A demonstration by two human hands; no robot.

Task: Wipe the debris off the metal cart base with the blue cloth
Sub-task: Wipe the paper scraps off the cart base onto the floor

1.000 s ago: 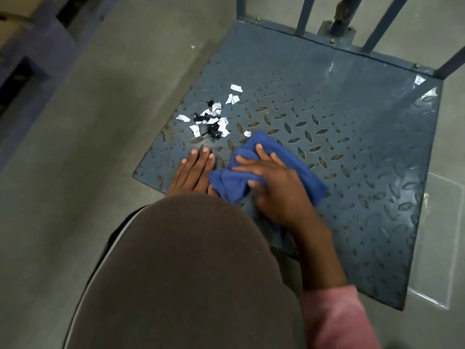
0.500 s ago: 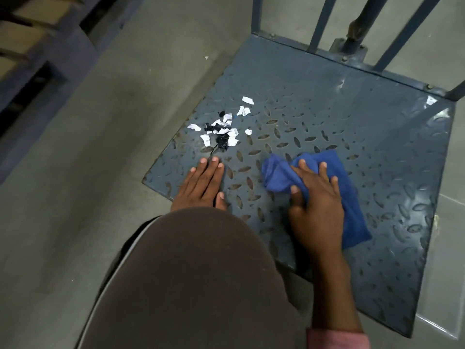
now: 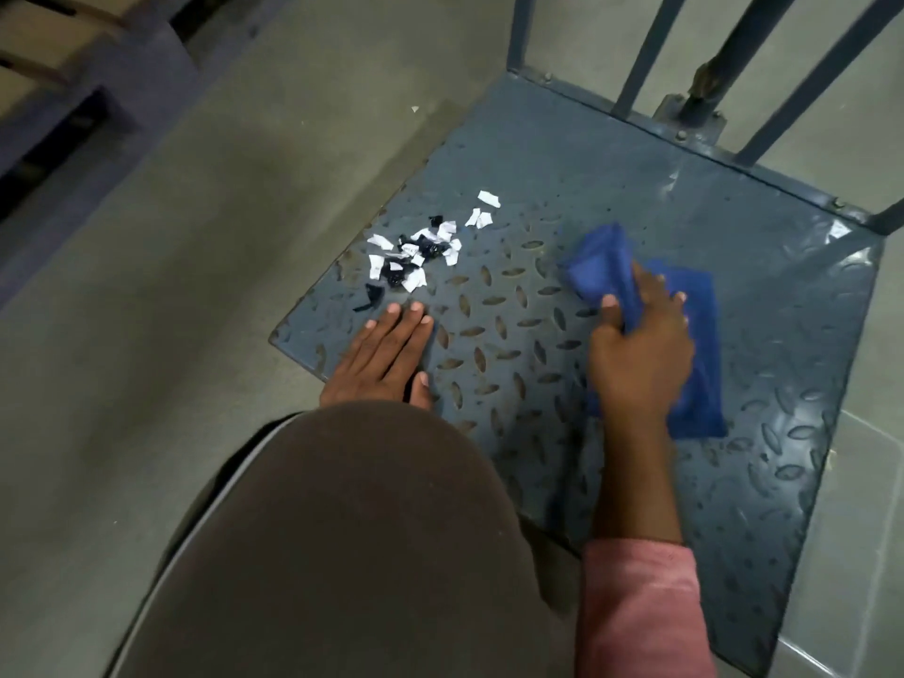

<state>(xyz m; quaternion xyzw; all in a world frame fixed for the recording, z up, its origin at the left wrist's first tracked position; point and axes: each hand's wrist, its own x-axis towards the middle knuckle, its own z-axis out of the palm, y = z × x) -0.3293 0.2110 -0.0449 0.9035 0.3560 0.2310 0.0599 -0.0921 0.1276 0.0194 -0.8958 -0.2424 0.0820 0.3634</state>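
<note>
The metal cart base (image 3: pixel 611 178) is a grey-blue tread plate lying on the floor. A small heap of white and black paper scraps, the debris (image 3: pixel 416 252), sits near its left edge. My left hand (image 3: pixel 386 352) rests flat on the plate just below the scraps, fingers straight. The blue cloth (image 3: pixel 699 345) lies bunched on the middle of the plate, to the right of the debris. My right hand (image 3: pixel 641 349) grips a fold of the cloth and presses it onto the plate. A gap of bare plate separates the cloth from the scraps.
Upright metal bars (image 3: pixel 645 46) rise from the base's far edge. A white scrap (image 3: pixel 839 231) lies in the far right corner. My knee in brown cloth (image 3: pixel 342 540) fills the lower middle. Concrete floor (image 3: pixel 146 335) spreads to the left, with a blue rack (image 3: pixel 73 90) at top left.
My right hand has swept the blue cloth to the right, away from the debris. The left hand has stayed flat on the plate. The scraps have not moved.
</note>
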